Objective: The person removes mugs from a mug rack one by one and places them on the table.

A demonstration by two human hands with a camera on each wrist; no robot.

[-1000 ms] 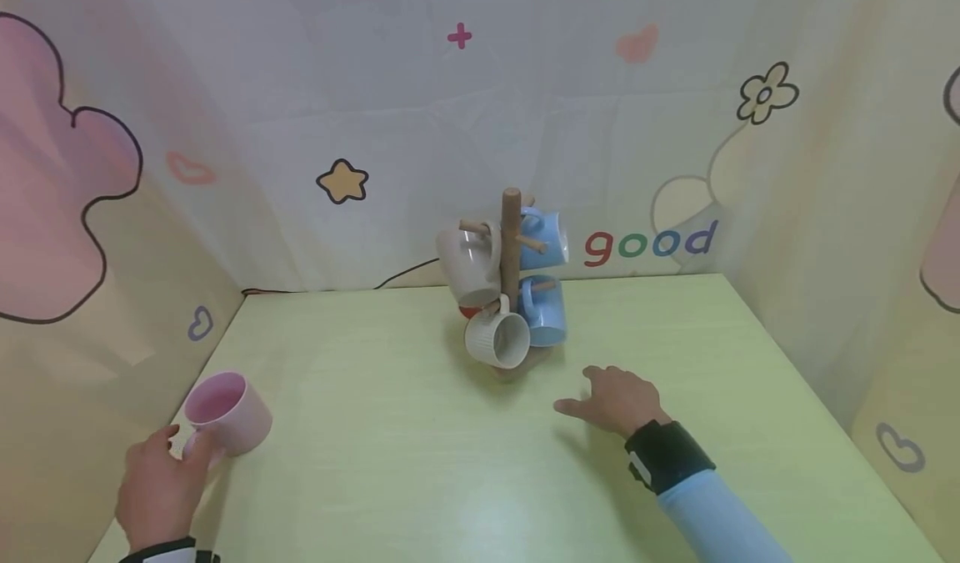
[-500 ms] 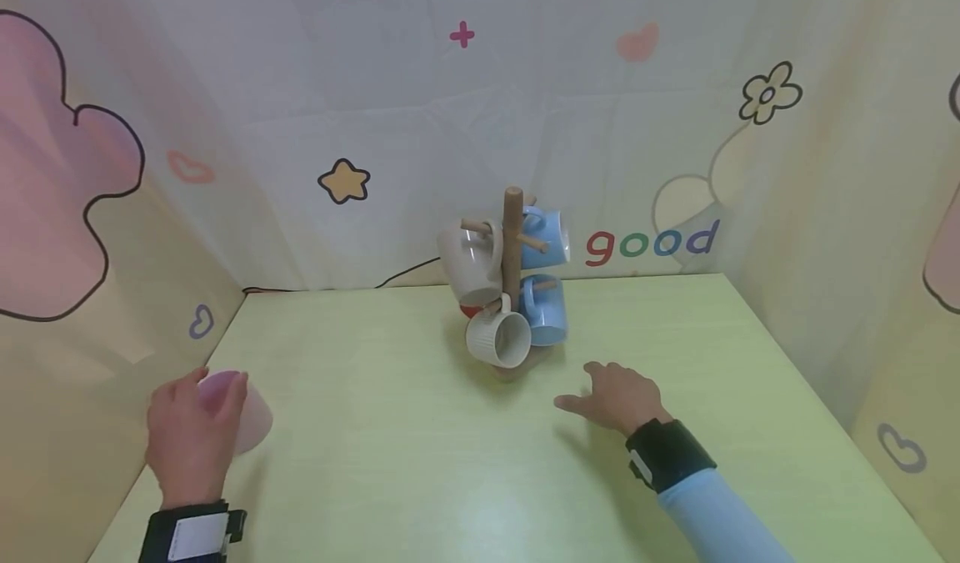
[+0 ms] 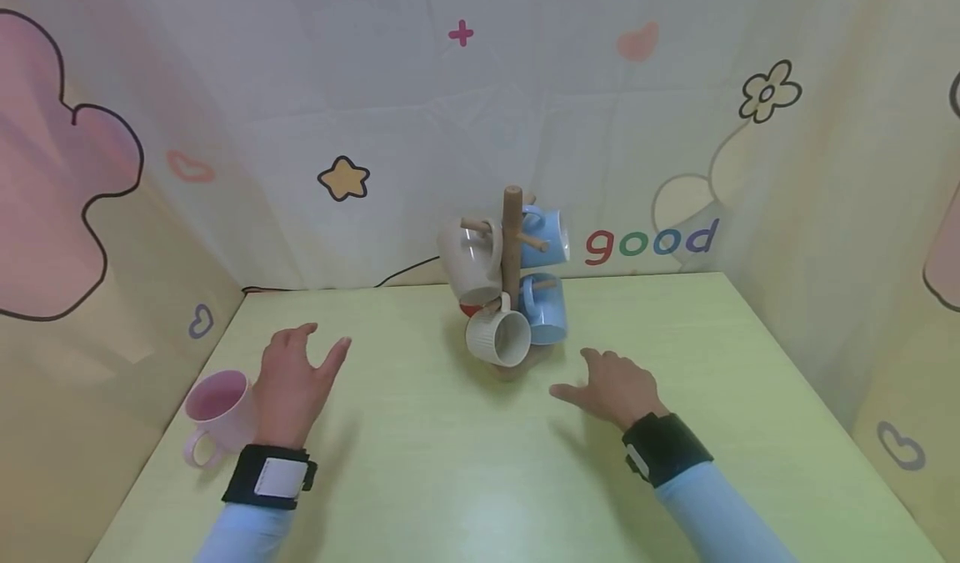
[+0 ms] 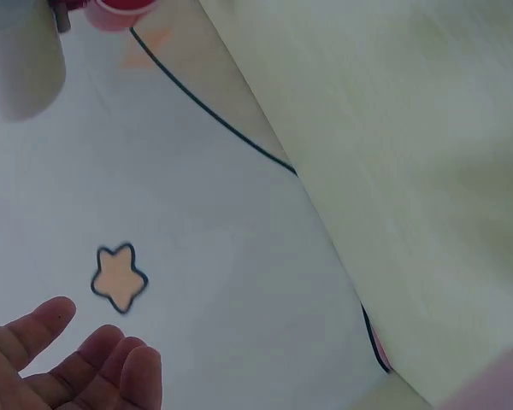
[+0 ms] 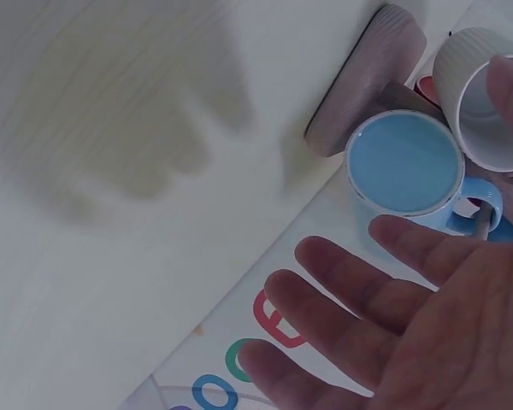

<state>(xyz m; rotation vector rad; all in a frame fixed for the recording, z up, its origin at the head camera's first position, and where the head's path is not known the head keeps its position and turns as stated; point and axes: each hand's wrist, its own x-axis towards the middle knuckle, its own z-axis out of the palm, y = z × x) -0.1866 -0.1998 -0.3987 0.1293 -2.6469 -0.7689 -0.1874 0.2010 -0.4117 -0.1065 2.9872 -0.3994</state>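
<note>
A pink mug (image 3: 228, 413) stands upright at the table's left edge, its handle towards the front left. Just to its right is my left hand (image 3: 291, 392), over the table with thumb and fingers spread and nothing held; it hides part of the mug's right side. My right hand (image 3: 617, 389) hovers in front of and right of a wooden mug tree (image 3: 512, 250), fingers extended, holding nothing. On the tree hang a large off-white mug (image 3: 471, 263), a ribbed white mug (image 3: 497, 338), an upper blue mug (image 3: 549, 239) and a lower blue mug (image 3: 549, 313).
Something red (image 3: 470, 310) shows partly behind the white mugs. A dark cord (image 3: 405, 273) runs along the back of the pale green table (image 3: 420, 480). Printed curtains (image 3: 405, 129) enclose the table at the back and both sides.
My left hand has moved right, from the pink mug's handle across its rim to the mug's right side. The mug stays in place. My right hand has barely moved.
</note>
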